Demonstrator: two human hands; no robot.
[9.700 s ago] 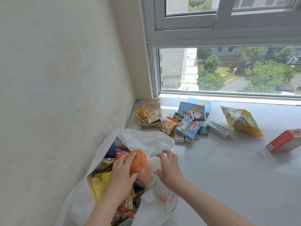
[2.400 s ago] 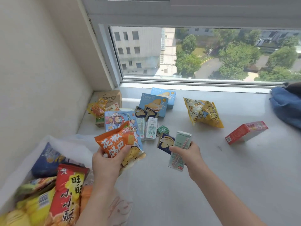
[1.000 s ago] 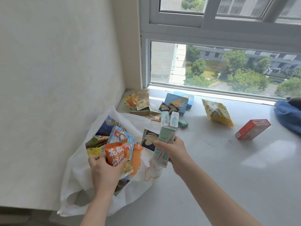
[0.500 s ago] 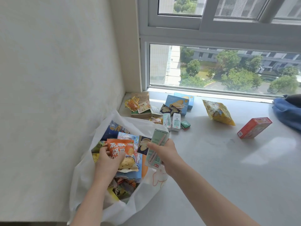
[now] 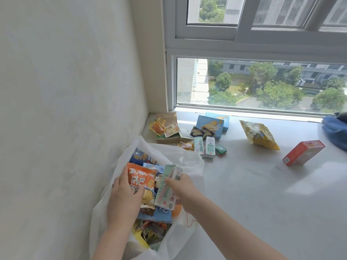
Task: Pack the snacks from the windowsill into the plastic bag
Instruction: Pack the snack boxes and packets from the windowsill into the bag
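1. Our left hand (image 5: 123,200) curls its fingers around an orange snack packet (image 5: 139,180) and holds it over the mouth of the white plastic bag (image 5: 189,162).
2. Our right hand (image 5: 185,192) grips a pale green drink carton (image 5: 168,186), tilted, with a straw stuck to its side, just beside the orange packet and also above the bag's opening.
3. The bag sits at the near left of the windowsill (image 5: 253,203), against the wall (image 5: 65,109), and already holds many packets; a dark blue packet (image 5: 141,156) shows at its far rim and a light blue box (image 5: 157,214) lies under our hands.
4. Beyond the bag, more snacks lie in the corner: a brown box (image 5: 167,119) with small orange and white sachets on it, two blue boxes (image 5: 211,125) overlapping each other, two small drink cartons (image 5: 204,147) side by side, and a small green tin (image 5: 221,149) just beside them.
5. Farther right, well apart from that cluster, lie a yellow snack bag (image 5: 259,134) and a red box (image 5: 303,152).
6. A blue cloth (image 5: 336,132) lies at the right edge of the sill.
7. The sill is a pale, smooth stone-like surface with sunlight patches; the window (image 5: 262,85) above it has a grey-white frame and looks down on trees and buildings.
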